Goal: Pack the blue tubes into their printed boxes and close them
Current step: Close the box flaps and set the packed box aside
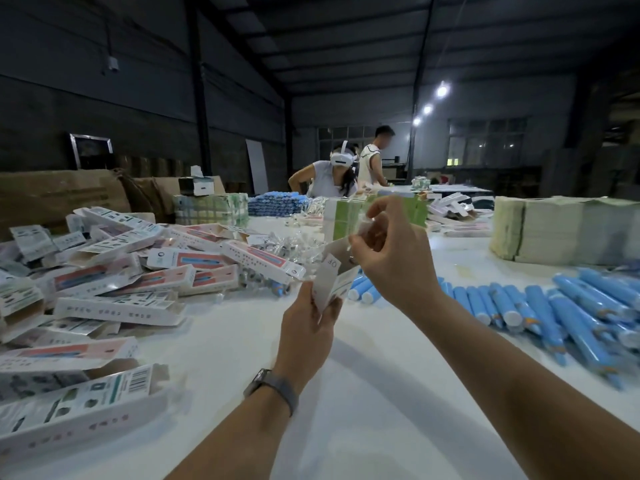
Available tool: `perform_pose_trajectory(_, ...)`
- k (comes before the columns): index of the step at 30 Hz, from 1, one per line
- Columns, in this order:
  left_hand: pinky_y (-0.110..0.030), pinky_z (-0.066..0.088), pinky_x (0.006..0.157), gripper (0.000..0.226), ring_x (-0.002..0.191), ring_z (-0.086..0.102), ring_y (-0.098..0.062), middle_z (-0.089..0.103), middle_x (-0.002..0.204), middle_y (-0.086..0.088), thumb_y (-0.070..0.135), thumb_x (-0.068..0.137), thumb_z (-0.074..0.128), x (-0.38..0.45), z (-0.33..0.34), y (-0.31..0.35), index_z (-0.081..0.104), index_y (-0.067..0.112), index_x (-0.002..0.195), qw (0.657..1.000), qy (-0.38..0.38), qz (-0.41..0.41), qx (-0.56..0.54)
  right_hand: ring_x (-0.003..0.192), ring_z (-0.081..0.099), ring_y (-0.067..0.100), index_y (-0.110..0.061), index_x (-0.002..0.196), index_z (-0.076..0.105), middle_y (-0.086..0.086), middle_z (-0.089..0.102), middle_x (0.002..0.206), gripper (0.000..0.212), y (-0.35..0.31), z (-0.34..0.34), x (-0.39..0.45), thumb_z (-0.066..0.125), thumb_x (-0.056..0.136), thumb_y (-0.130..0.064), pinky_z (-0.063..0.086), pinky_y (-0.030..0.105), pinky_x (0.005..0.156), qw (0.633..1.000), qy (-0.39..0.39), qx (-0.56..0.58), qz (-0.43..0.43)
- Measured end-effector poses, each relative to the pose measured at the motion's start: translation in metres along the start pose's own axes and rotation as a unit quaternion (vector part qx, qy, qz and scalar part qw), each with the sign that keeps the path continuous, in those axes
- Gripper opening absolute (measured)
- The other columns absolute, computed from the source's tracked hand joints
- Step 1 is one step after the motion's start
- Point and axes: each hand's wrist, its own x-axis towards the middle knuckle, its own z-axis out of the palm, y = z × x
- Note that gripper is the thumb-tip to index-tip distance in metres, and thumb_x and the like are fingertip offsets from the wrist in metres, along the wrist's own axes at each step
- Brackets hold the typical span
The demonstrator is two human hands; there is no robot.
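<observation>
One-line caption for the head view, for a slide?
Left hand holds a printed box; right hand works its top flap, blue tubes alongside.

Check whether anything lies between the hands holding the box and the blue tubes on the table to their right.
Nothing visible does. The left hand grips the printed box and the right hand pinches its top flap. The blue tubes lie on the white table just right of the box, with only bare tabletop between.

Printed box [330, 282] held upright above table, top flap open; blue tubes [540, 308] lying right.
</observation>
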Motion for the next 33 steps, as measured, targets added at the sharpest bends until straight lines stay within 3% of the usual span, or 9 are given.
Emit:
perform_pose_trajectory(6, -0.043, 0.054, 0.068, 0.014, 0.074, 0.063, -0.016, 0.068, 0.085, 0.012, 0.027, 0.092, 0.066, 0.0, -0.001, 0.001, 0.052, 0.026, 0.095, 1.0, 0.003, 0.006, -0.003, 0.076, 0.053, 0.013, -0.012, 0.084, 0.066, -0.004, 0.059, 0.086, 0.016, 0.016, 0.001, -0.01, 0.07, 0.089, -0.027, 0.047, 0.031, 0.061, 0.991, -0.046, -0.101, -0.079)
perform_pose_trajectory(9, -0.042, 0.054, 0.068, 0.018, 0.075, 0.063, -0.017, 0.067, 0.087, 0.016, 0.039, 0.085, 0.061, -0.001, 0.0, 0.002, 0.053, 0.027, 0.095, 1.0, -0.005, 0.004, -0.024, 0.089, 0.054, 0.021, -0.011, 0.092, 0.069, 0.0, 0.056, 0.095, 0.023, 0.021, 0.006, -0.016, 0.057, 0.097, -0.03, 0.049, 0.038, 0.068, 0.985, -0.106, -0.126, -0.042)
perform_pose_trajectory(13, -0.036, 0.052, 0.066, 0.02, 0.073, 0.062, -0.013, 0.066, 0.089, 0.013, 0.041, 0.085, 0.056, -0.001, 0.001, 0.001, 0.052, 0.026, 0.096, 0.998, -0.027, 0.035, -0.043, 0.097, 0.053, 0.025, -0.012, 0.101, 0.067, 0.002, 0.056, 0.099, 0.028, 0.023, 0.01, -0.017, 0.044, 0.103, -0.028, 0.043, 0.04, 0.082, 0.983, -0.18, -0.027, 0.037)
perform_pose_trajectory(16, -0.032, 0.057, 0.065, 0.023, 0.074, 0.063, -0.009, 0.067, 0.091, 0.011, 0.046, 0.083, 0.054, -0.004, 0.002, 0.005, 0.052, 0.033, 0.102, 0.994, -0.054, 0.036, -0.085, 0.091, 0.059, 0.015, -0.019, 0.106, 0.065, -0.001, 0.063, 0.103, 0.019, 0.022, 0.008, -0.016, 0.047, 0.102, -0.023, 0.046, 0.035, 0.08, 0.982, -0.165, 0.062, 0.076)
perform_pose_trajectory(19, -0.055, 0.054, 0.09, 0.033, 0.099, 0.065, -0.017, 0.068, 0.107, 0.011, 0.041, 0.087, 0.054, -0.006, 0.001, 0.011, 0.046, 0.04, 0.119, 0.988, -0.065, 0.028, -0.134, 0.068, 0.057, 0.0, -0.029, 0.102, 0.056, -0.007, 0.064, 0.1, 0.005, 0.018, 0.011, -0.019, 0.052, 0.1, -0.025, 0.044, 0.022, 0.065, 0.972, -0.15, 0.14, 0.111)
perform_pose_trajectory(21, -0.057, 0.05, 0.096, 0.04, 0.107, 0.066, -0.018, 0.067, 0.113, 0.012, 0.049, 0.089, 0.052, -0.006, -0.002, 0.018, 0.039, 0.052, 0.127, 0.986, -0.057, 0.044, -0.149, 0.067, 0.057, 0.0, -0.031, 0.105, 0.053, -0.01, 0.062, 0.098, 0.006, 0.016, 0.015, -0.022, 0.053, 0.1, -0.028, 0.045, 0.021, 0.063, 0.972, -0.136, 0.158, 0.107)
perform_pose_trajectory(26, -0.049, 0.056, 0.088, 0.042, 0.101, 0.069, -0.02, 0.067, 0.114, 0.004, 0.05, 0.094, 0.044, -0.004, -0.005, 0.033, 0.031, 0.065, 0.13, 0.983, -0.005, 0.122, -0.139, 0.079, 0.064, 0.013, -0.036, 0.107, 0.047, -0.007, 0.063, 0.098, 0.011, 0.012, 0.019, -0.027, 0.054, 0.098, -0.036, 0.055, 0.036, 0.071, 0.974, -0.129, 0.165, 0.086)
perform_pose_trajectory(30, -0.023, 0.056, 0.075, 0.033, 0.097, 0.068, -0.002, 0.064, 0.113, 0.029, 0.036, 0.103, 0.039, 0.0, -0.009, 0.04, 0.042, 0.061, 0.124, 0.983, 0.022, 0.152, -0.098, 0.077, 0.06, 0.012, -0.046, 0.101, 0.046, -0.006, 0.064, 0.096, 0.014, 0.01, 0.021, -0.027, 0.055, 0.092, -0.046, 0.052, 0.035, 0.071, 0.973, -0.115, 0.181, 0.082)
perform_pose_trajectory(33, -0.031, 0.056, 0.072, 0.029, 0.09, 0.067, -0.006, 0.063, 0.106, 0.026, 0.03, 0.102, 0.04, 0.0, -0.01, 0.043, 0.049, 0.055, 0.113, 0.984, 0.034, 0.149, -0.087, 0.079, 0.061, 0.014, -0.051, 0.106, 0.044, -0.006, 0.066, 0.095, 0.025, 0.011, 0.023, -0.029, 0.061, 0.091, -0.039, 0.053, 0.034, 0.071, 0.964, -0.1, 0.226, 0.094)
